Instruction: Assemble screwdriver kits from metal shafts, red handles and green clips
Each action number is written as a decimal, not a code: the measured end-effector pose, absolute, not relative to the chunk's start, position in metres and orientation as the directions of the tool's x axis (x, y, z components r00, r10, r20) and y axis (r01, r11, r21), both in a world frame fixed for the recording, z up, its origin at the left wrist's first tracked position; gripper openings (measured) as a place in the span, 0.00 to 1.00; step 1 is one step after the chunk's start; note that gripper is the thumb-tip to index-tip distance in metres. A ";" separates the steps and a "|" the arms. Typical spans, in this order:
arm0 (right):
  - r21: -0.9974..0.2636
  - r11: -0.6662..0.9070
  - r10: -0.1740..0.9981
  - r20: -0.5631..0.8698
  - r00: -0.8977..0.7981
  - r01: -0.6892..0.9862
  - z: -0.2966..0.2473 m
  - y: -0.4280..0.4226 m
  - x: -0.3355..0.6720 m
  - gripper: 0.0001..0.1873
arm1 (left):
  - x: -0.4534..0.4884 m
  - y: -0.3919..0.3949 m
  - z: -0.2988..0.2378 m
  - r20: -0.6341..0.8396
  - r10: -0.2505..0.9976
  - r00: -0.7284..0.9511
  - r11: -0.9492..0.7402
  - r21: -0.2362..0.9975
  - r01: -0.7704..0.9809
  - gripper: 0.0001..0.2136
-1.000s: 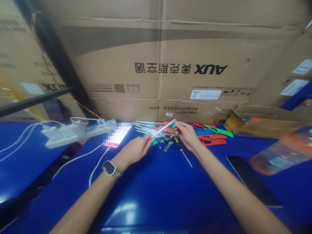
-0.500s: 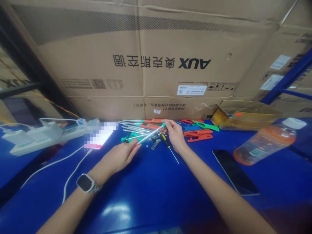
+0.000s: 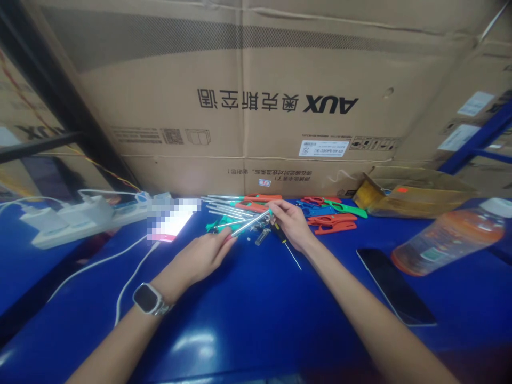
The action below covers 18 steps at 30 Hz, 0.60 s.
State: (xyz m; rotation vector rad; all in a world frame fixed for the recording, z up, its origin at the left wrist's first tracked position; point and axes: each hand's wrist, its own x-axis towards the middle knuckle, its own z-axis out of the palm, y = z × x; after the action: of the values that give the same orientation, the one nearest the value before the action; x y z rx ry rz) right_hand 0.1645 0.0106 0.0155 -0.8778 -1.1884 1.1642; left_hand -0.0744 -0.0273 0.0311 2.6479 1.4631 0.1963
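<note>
A slim silver metal tube (image 3: 252, 223), apparently the barrel of a long-nosed lighter, slants between my two hands. My left hand (image 3: 206, 255) wraps its lower end. The fingers of my right hand (image 3: 293, 223) pinch the upper end, where a bit of green shows. Beyond them lie orange-handled lighters (image 3: 254, 206) with metal barrels, beside a heap of small green parts (image 3: 224, 223). A yellow-and-black screwdriver (image 3: 285, 241) rests just under my right hand, its handle partly covered. Close by is a small clear piece (image 3: 262, 237). Red, blue and green handle shells (image 3: 334, 221) are piled to the right.
A lit phone (image 3: 178, 221) on a cable and a white power strip (image 3: 116, 213) with chargers occupy the left. On the right are a dark phone (image 3: 394, 285), an orange-tinted bottle (image 3: 448, 242) and an open cardboard box (image 3: 420, 197). A large carton (image 3: 272, 64) stands behind the blue table (image 3: 248, 325).
The camera view has swung slightly left, so everything appears further right. Both hands keep their hold on the metal tube, with hardly any change in pose.
</note>
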 end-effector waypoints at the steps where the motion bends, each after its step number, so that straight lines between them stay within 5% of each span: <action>1: -0.955 0.226 0.971 0.236 -0.030 -0.189 0.016 0.011 0.165 0.19 | -0.074 -0.027 0.031 0.062 0.844 0.533 -0.535 0.171 0.827 0.20; 9: -0.952 0.107 0.992 0.120 -0.028 -0.287 0.010 0.011 0.160 0.23 | -0.069 -0.029 0.029 0.111 0.856 0.505 -0.516 0.143 0.844 0.18; 18: -0.904 0.195 0.979 0.205 0.015 -0.381 0.004 0.010 0.146 0.19 | -0.071 -0.028 0.033 0.088 0.853 0.515 -0.521 0.230 0.822 0.16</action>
State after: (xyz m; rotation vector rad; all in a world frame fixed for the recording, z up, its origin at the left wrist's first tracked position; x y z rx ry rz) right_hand 0.1456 0.0097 0.0038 -0.7633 -1.0264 1.2364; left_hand -0.0708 -0.0277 0.0327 2.5930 1.4451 0.2854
